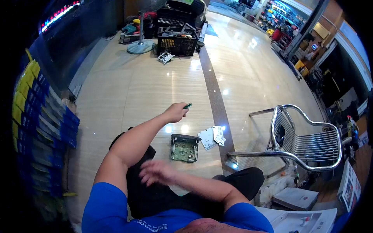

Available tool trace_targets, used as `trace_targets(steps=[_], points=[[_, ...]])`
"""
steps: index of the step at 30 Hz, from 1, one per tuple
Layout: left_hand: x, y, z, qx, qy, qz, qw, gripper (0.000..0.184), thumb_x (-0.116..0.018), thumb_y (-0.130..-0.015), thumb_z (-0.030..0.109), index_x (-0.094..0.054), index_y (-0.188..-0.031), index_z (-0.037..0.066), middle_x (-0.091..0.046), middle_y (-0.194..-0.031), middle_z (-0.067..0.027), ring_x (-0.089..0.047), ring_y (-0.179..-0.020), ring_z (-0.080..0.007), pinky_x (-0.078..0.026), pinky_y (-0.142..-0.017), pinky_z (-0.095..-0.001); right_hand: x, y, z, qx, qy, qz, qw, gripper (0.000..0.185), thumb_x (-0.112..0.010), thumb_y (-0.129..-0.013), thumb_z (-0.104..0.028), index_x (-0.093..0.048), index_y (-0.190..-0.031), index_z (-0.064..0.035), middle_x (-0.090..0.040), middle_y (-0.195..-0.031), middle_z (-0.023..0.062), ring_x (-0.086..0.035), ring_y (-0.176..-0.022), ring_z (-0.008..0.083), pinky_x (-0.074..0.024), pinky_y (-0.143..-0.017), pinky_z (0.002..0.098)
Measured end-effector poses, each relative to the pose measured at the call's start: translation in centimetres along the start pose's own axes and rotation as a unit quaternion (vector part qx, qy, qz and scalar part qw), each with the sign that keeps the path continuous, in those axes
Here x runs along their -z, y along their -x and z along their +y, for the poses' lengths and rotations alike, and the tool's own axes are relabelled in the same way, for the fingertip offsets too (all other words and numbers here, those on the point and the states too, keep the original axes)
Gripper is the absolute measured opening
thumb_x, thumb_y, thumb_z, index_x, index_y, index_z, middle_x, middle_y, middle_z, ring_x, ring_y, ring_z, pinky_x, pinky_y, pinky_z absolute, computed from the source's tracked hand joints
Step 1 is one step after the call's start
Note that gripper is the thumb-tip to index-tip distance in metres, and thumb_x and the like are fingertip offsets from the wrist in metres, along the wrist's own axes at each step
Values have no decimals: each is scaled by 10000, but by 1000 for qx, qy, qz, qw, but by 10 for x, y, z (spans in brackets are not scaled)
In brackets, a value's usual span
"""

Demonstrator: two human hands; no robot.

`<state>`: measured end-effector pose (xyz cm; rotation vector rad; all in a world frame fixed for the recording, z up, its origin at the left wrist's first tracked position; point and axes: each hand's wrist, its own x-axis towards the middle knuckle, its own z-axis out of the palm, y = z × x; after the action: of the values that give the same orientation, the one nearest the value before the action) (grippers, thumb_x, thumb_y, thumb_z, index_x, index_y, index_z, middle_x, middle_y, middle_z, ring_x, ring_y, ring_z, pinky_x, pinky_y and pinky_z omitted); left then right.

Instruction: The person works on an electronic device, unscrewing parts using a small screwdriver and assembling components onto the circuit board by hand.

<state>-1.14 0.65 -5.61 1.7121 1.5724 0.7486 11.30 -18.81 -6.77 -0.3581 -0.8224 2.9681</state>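
My left hand [175, 113] is stretched out over the floor, closed around a small green tool [187, 105] whose end pokes past the fingers; its exact kind does not show. My right hand [158, 173] hangs over my lap, smeared by motion, its fingers apart and nothing visible in it. On the floor between my legs lies an electronic unit with its top off [185, 149], a green circuit board showing inside a dark frame. Right beside it are a metal cover plate [207, 138] and a pale, cut-out metal piece [219, 135].
A chrome chair [311, 145] stands at the right. Further off are a black crate [176, 42] of tools and parts, a fan base [140, 47] and a metal part [165, 58] on the tiles. Blue and yellow packages [42, 116] hang at the left.
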Motion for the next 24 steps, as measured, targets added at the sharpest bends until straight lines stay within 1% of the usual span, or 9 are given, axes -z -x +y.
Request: trace_targets(steps=[1, 3, 6, 9, 10, 13, 14, 17, 24], points=[[-6, 0, 0, 71, 97, -27, 992, 231, -524, -947, 248, -571, -956, 22, -664, -799, -111, -653, -679, -204, -517, -615, -337, -17, -2, 22, -15, -55, -46, 997, 418, -542, -951, -178, -426, -1315, -6, -626, -1132, 193, -671, -936, 295, -582, -760, 412], [-21, -7, -8, 64, 95, -37, 993, 226, -517, -950, 247, -571, -946, 27, -658, -801, -90, -637, -646, -151, -509, -576, -300, -56, -1, 36, 9, -156, -172, 973, 570, -566, -946, -213, -303, -1424, -49, -571, -1241, 156, -625, -1056, 273, -546, -839, 384], [-41, -17, 3, 58, 172, -73, 981, 213, -524, -947, 233, -572, -973, 27, -658, -824, -95, -636, -656, -154, -513, -591, -291, -60, -4, 44, 12, -210, -213, 954, 490, -580, -931, -200, -391, -1373, -109, -612, -1127, 45, -631, -972, 202, -503, -742, 320], [-58, -27, 9, 80, 189, -116, 972, 194, -514, -950, 216, -564, -997, 35, -655, -852, -86, -633, -673, -148, -512, -597, -285, -57, -16, 45, -9, -223, -206, 953, 407, -575, -930, -188, -459, -1316, -135, -635, -1068, 30, -630, -950, 190, -495, -719, 328], [-63, -28, 16, 98, 183, -130, 969, 181, -504, -957, 204, -557, -1015, 41, -651, -874, -80, -629, -687, -142, -509, -602, -279, -60, -15, 43, -19, -229, -181, 956, 382, -575, -929, -191, -489, -1299, -145, -657, -1071, 19, -632, -967, 203, -504, -764, 343], [-79, -34, 13, 115, 214, -124, 962, 222, -522, -948, 235, -567, -955, 18, -653, -825, -80, -623, -644, -141, -497, -576, -283, -65, -16, 38, -72, -228, -206, 949, 432, -573, -930, -193, -459, -1344, -144, -613, -1224, 65, -615, -1050, 233, -512, -848, 393], [-81, -36, 12, 126, 213, -128, 960, 204, -519, -956, 221, -574, -979, 26, -653, -834, -74, -621, -650, -129, -493, -575, -274, -68, -24, 54, -124, -251, -186, 942, 470, -581, -931, -222, -442, -1372, -140, -517, -1365, 114, -552, -1177, 267, -461, -978, 448], [-89, -44, 11, 152, 186, -148, 959, 193, -481, -982, 189, -562, -1070, 38, -648, -879, -66, -628, -705, -129, -509, -615, -269, -87, -10, 60, -100, -218, -266, 934, 491, -589, -927, -233, -450, -1383, -114, -428, -1444, 144, -482, -1260, 288, -386, -1060, 451], [-111, -56, 2, 194, 185, -181, 946, 189, -490, -983, 193, -555, -1084, 47, -648, -890, -49, -629, -730, -123, -510, -662, -263, -85, 5, 51, -68, -118, -365, 921, 487, -591, -926, -232, -456, -1377, -109, -433, -1439, 144, -483, -1259, 289, -384, -1061, 448]])
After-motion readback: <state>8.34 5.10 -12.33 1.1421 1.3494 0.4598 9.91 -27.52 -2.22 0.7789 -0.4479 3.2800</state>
